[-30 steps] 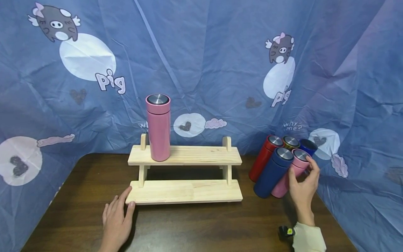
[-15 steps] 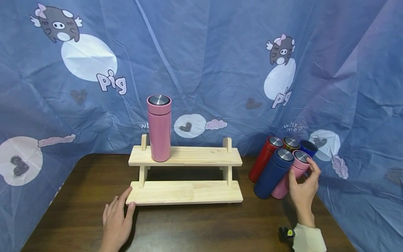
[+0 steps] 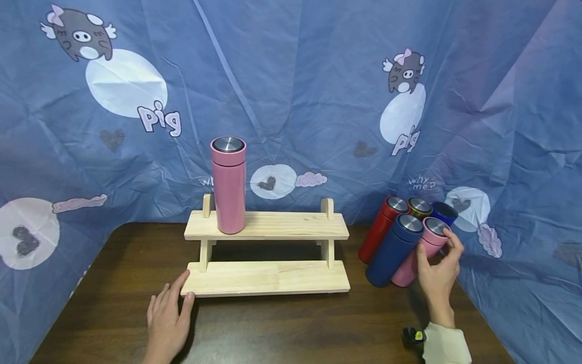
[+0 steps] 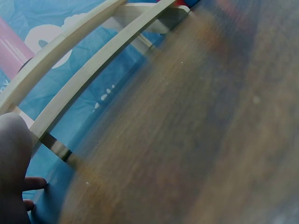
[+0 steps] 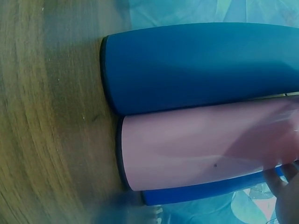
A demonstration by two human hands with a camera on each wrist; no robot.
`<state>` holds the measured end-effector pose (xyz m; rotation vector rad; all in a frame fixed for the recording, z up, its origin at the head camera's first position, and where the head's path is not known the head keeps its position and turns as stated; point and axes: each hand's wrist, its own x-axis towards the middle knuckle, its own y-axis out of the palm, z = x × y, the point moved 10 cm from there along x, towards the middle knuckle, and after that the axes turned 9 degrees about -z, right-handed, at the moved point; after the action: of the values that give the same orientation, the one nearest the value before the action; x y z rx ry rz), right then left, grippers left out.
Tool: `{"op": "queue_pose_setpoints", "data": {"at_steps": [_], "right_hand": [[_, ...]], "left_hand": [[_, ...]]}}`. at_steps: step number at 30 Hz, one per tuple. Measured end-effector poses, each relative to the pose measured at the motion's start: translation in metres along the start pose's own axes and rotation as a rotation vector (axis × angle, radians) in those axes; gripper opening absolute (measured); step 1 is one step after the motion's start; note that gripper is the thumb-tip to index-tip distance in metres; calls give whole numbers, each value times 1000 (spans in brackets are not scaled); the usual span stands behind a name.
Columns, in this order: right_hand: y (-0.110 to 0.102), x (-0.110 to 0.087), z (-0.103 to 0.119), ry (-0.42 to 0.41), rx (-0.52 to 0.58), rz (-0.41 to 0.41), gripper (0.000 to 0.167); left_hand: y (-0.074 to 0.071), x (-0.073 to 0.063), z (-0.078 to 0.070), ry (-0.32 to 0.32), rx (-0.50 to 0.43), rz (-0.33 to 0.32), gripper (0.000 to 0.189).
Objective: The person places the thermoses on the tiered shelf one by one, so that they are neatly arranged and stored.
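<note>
My right hand (image 3: 438,273) grips a pink thermos bottle (image 3: 411,263) near its lid, thumb on the left side and fingers on the right. In the right wrist view, that pink bottle (image 5: 187,149) stands between a dark blue bottle (image 5: 196,70) and a brighter blue one (image 5: 201,189). At the left end of the two-tier wooden rack (image 3: 273,278), my left hand (image 3: 168,316) touches the lower board, index finger at its end and thumb at the front corner. Another pink thermos (image 3: 229,192) stands upright toward the left of the upper board.
Grouped by the right hand are a red bottle (image 3: 382,230), a dark blue bottle (image 3: 394,253), a gold-toned lid (image 3: 420,205) and a bright blue bottle (image 3: 445,212). All stand on the brown wooden table (image 3: 273,328). A blue printed cloth (image 3: 291,91) hangs behind and beside it.
</note>
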<state>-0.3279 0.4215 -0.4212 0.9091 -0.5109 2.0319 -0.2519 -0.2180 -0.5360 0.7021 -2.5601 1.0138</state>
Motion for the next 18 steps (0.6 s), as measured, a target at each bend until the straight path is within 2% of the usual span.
{"op": "queue_pose_setpoints", "data": {"at_steps": [13,18], "right_hand": [[-8,1,0,-11,-36,-67,72],[-12,1,26,-40,-22,-98,69]], "left_hand": [[0,0,0,3,-1,2,46],[3,1,3,-8,10,23,47]]}}
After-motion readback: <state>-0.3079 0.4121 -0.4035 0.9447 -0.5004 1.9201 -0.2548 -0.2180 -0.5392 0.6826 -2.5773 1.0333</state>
